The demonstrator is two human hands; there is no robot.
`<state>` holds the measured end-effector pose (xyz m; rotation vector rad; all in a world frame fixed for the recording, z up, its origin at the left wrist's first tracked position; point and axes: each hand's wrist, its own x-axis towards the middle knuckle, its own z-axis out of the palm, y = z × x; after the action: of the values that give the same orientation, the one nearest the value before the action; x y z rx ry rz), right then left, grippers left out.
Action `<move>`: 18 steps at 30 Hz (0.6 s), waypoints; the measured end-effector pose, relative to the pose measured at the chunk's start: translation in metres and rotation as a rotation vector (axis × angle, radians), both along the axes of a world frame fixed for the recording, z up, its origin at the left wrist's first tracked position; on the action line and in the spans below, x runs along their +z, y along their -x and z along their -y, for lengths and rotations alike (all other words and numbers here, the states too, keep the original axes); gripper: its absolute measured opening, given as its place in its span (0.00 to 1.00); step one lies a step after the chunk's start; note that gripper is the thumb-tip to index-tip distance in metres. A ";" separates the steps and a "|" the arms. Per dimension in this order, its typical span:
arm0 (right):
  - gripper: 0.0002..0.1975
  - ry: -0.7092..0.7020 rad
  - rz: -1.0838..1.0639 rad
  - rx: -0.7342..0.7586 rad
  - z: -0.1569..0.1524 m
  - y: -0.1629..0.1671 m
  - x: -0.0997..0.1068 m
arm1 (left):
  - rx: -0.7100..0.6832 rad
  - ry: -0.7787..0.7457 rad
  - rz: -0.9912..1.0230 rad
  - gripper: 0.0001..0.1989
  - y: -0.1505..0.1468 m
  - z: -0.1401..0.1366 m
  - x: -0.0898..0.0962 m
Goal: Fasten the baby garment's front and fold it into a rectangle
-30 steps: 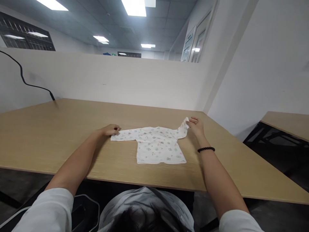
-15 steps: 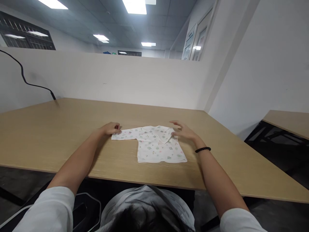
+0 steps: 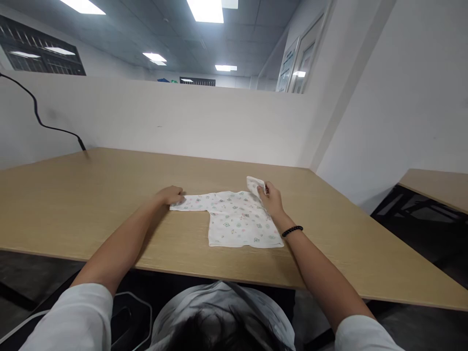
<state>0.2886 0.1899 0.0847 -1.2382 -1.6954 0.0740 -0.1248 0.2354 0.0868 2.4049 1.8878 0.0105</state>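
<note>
A small white baby shirt (image 3: 239, 222) with a scattered pastel print lies on the table, its hem toward me. Its left sleeve is stretched out flat to the side. At that sleeve's cuff my left hand (image 3: 171, 196) is closed, thumb on the cloth and fingers bent at the far side. My right hand (image 3: 271, 199) pinches the other sleeve (image 3: 254, 185) and holds it raised off the table above the shirt's shoulder, its end pointing up and to the left. A black beaded bracelet is on my right wrist. The right armpit area is partly hidden behind my hand.
The wooden table (image 3: 120, 178) runs up to a white partition (image 3: 204, 122) at the back. A black cable (image 3: 58, 129) hangs down to the table at the far left. Another table (image 3: 438, 187) stands to the right, beyond the wall's edge.
My right hand, open beside the folded-over sleeve before, has closed on it and lifted it up from the shirt's front. My left hand stays at the left cuff.
</note>
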 end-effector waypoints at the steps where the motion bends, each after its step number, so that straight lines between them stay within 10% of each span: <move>1: 0.17 -0.003 -0.053 -0.025 0.000 0.003 -0.001 | 0.011 -0.005 0.008 0.14 0.000 0.000 0.000; 10: 0.26 0.310 -0.012 0.499 0.008 0.041 -0.013 | 0.042 -0.071 0.206 0.08 0.004 0.001 0.002; 18: 0.34 0.461 0.413 0.105 0.002 0.002 -0.018 | 0.128 -0.142 0.880 0.09 0.000 0.000 0.003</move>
<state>0.2862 0.1875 0.0672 -1.5793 -2.1831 0.3043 -0.1245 0.2351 0.0896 1.8300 1.5985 1.0427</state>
